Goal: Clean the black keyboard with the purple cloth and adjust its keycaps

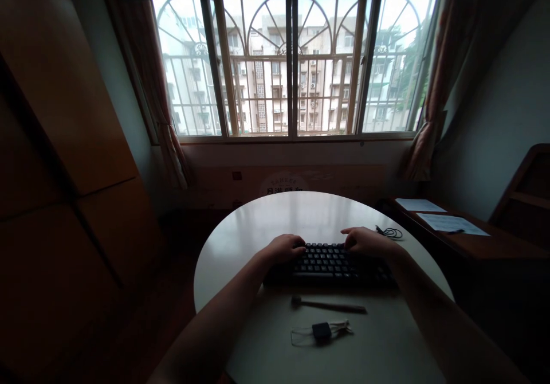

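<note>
A black keyboard (326, 265) lies across the white round table, its keys facing up. My left hand (287, 247) is closed over its far left part, fingers curled at the back edge. At the far right part, my right hand (365, 241) grips the keyboard too, with the index finger stretched out to the left. Parts of both ends are hidden under my hands and forearms. Nearer to me lies a slim brush (329, 305) with a dark head at its left end. Below that is a wire keycap puller (321, 331) with a dark block in its middle.
A coiled black cable (390, 232) rests on the round table (240, 229) beyond my right hand. Sheets of paper (451, 223) and a dark pen lie on a brown desk (507, 245) to the right. A barred window fills the back, and a wooden cabinet (86, 143) stands left.
</note>
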Demonstrator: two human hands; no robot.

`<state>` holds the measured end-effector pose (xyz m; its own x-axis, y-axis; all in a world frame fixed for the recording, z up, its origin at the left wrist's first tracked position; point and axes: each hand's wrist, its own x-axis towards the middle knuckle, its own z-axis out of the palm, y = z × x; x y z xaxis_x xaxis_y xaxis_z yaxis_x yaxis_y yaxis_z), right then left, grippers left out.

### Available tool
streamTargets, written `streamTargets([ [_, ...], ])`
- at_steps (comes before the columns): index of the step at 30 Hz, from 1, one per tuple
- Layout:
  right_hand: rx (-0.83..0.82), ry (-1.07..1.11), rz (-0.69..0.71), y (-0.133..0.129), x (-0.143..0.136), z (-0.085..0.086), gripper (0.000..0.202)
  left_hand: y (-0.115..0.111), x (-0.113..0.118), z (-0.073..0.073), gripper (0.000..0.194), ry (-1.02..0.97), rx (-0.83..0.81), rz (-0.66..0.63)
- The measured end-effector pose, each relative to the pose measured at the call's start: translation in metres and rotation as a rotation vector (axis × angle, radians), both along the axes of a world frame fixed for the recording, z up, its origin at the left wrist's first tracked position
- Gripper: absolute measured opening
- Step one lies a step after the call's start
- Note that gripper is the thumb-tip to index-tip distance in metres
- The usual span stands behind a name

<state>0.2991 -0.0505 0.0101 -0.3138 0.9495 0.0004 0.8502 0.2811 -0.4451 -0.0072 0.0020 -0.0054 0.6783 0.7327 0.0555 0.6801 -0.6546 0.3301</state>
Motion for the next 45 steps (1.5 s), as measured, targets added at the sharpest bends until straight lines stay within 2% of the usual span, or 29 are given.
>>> streamTargets([
  [9, -0.139, 0.107, -0.062, 0.010, 0.020, -0.008, 0.024, -0.002, 0.000, 0.003, 0.037, 0.001, -0.002, -0.003],
  [17, -0.165, 0.031, -0.184, 0.007, 0.028, -0.009, 0.022, -0.002, 0.001, 0.003, 0.037, 0.004, 0.000, -0.008],
  [20, -0.142, -0.018, -0.177, 0.005, 0.026, -0.008, 0.020, -0.003, 0.001, 0.005, 0.036, 0.014, 0.004, -0.007],
  [25, -0.004, -0.054, -0.140, 0.006, 0.029, -0.008, 0.013, -0.005, 0.001, 0.007, 0.036, 0.014, -0.003, -0.001],
  [31, -0.104, -0.019, -0.097, 0.004, 0.033, -0.008, 0.016, -0.005, 0.001, 0.006, 0.036, 0.002, -0.010, -0.002],
  [35, -0.091, -0.027, -0.098, 0.005, 0.032, -0.009, 0.016, -0.004, 0.000, 0.005, 0.036, 0.000, -0.003, -0.005],
  [38, -0.003, 0.077, -0.084, 0.010, 0.035, -0.011, 0.024, -0.003, 0.000, 0.004, 0.037, 0.004, -0.009, 0.001],
  [42, 0.137, 0.383, -0.137, 0.016, 0.042, -0.010, 0.041, -0.003, 0.000, 0.004, 0.037, 0.000, -0.011, -0.002],
  [45, 0.172, 0.623, -0.182, 0.012, 0.046, -0.008, 0.041, -0.004, 0.001, 0.005, 0.037, 0.003, -0.011, -0.002],
])
